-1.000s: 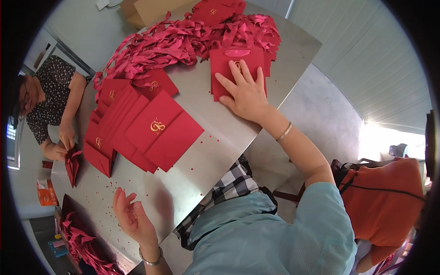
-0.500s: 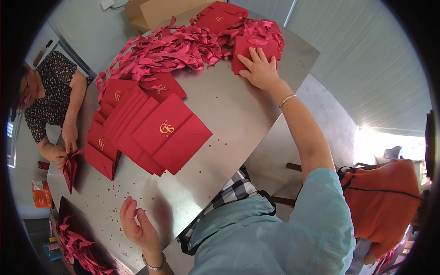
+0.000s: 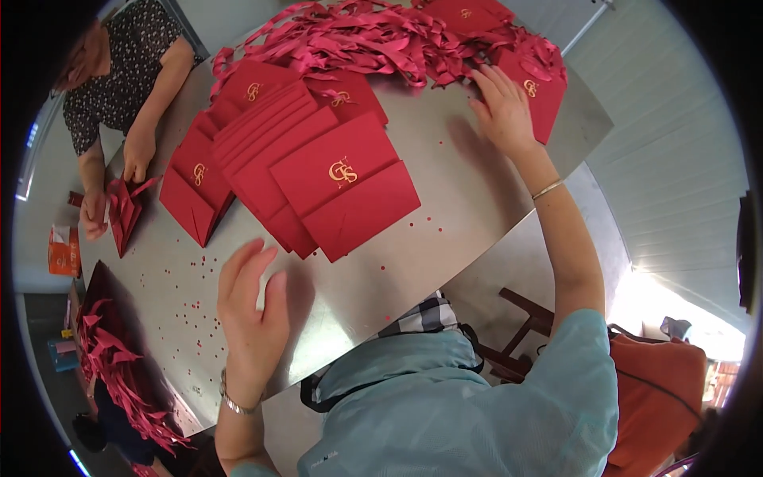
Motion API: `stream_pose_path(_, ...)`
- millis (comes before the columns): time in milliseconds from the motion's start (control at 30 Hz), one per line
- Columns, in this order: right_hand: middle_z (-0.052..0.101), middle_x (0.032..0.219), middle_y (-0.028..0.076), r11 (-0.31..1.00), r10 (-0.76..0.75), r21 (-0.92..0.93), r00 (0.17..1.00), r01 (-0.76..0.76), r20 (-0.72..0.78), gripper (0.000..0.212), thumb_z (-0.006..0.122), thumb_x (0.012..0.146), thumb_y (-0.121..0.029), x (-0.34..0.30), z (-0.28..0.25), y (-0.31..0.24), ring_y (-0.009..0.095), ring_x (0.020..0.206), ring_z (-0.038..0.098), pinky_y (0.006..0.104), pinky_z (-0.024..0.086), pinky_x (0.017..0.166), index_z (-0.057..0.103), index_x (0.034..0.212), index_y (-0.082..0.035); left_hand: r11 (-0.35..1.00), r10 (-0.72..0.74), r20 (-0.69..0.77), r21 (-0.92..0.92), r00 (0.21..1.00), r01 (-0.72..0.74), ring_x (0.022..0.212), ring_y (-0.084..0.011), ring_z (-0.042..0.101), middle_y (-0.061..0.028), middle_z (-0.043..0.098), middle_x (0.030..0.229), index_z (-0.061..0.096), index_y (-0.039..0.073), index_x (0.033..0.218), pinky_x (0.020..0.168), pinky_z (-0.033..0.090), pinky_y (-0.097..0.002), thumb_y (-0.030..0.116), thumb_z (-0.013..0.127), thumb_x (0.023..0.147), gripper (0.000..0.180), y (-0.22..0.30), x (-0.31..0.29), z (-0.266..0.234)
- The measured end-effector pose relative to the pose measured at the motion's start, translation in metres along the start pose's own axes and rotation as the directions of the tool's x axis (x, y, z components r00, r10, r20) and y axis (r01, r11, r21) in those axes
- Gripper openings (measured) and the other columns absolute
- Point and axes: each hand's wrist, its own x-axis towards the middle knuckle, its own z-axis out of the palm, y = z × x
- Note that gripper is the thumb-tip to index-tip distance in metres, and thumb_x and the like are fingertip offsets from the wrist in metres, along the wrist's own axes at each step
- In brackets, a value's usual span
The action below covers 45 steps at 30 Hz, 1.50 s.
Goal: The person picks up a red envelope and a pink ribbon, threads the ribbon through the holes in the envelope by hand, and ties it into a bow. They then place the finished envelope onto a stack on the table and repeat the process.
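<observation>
Bags (image 3: 345, 187) fanned on table (image 3: 421, 266); left hand (image 3: 253, 310) half-curled, empty, near them; right hand (image 3: 507, 118) loosely spread, empty, by ribbons (image 3: 362, 44).

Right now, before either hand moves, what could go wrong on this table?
The right hand is close to the tangled pink ribbons, so a finger might snag a loop and drag some along.

The left hand is near the fanned red bags, which overlap with no visible band; a bump could slide them out of line.

Small red dots lie scattered on the metal table and may cling to a bag.
</observation>
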Motion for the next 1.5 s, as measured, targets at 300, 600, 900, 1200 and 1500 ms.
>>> stream_pose_path(300,0.066,0.110,0.019,0.961,0.220,0.097,0.930,-0.258,0.293,0.037,0.065,0.085,-0.027,0.085,0.073,-0.071,0.038,0.104,0.061,0.0470,0.052,0.086,0.059,0.115,-0.007,0.901,0.205,0.057,0.379,0.977,-0.211,0.120,-0.0350,0.048,-0.0183,0.053,0.126,0.057,-0.002,0.122,0.100,0.037,-0.0454,0.017,0.073,0.078,0.051,0.009,0.090,0.063)
stream_pose_path(600,0.068,0.096,0.007,0.941,-0.201,0.296,0.975,0.164,0.099,0.019,0.066,0.085,-0.021,0.000,-0.012,-0.102,0.027,0.091,0.063,0.0433,0.048,0.074,0.066,0.099,-0.009,0.957,0.058,-0.034,0.286,0.998,-0.046,0.107,-0.0341,0.049,-0.0142,0.053,0.114,0.057,0.005,0.124,0.093,0.039,-0.0439,0.010,0.080,0.067,0.061,-0.013,0.050,0.030)
stream_pose_path(900,0.065,0.112,0.015,0.924,-0.002,0.373,0.973,-0.087,0.230,0.055,0.069,0.083,-0.036,0.005,-0.049,-0.110,0.034,0.101,0.061,0.0432,0.048,0.085,0.056,0.130,-0.010,0.958,-0.158,-0.063,0.232,0.985,0.169,0.106,-0.0341,0.050,-0.0162,0.053,0.114,0.057,-0.001,0.124,0.093,0.042,-0.0414,0.006,0.078,0.070,0.058,-0.028,-0.004,-0.002)
stream_pose_path(1200,0.068,0.092,0.016,0.860,0.249,0.343,0.898,-0.377,0.362,0.031,0.066,0.086,-0.031,0.060,0.021,-0.122,0.034,0.089,0.065,0.0427,0.051,0.080,0.067,0.104,-0.006,0.963,-0.257,-0.065,0.067,0.964,0.262,0.097,-0.0312,0.055,-0.0146,0.058,0.103,0.062,0.000,0.106,0.086,0.046,-0.0383,0.004,0.074,0.074,0.034,-0.032,-0.018,-0.014)
stream_pose_path(1500,0.067,0.089,0.010,0.921,-0.318,0.340,0.867,0.188,0.383,0.021,0.067,0.085,-0.022,-0.012,-0.058,-0.118,0.031,0.080,0.063,0.0394,0.050,0.069,0.067,0.098,-0.006,0.941,-0.337,0.002,-0.031,0.941,0.337,0.085,-0.0235,0.059,-0.0108,0.061,0.094,0.061,0.000,0.099,0.077,0.048,-0.0333,0.003,0.072,0.077,0.025,-0.044,-0.017,-0.023)
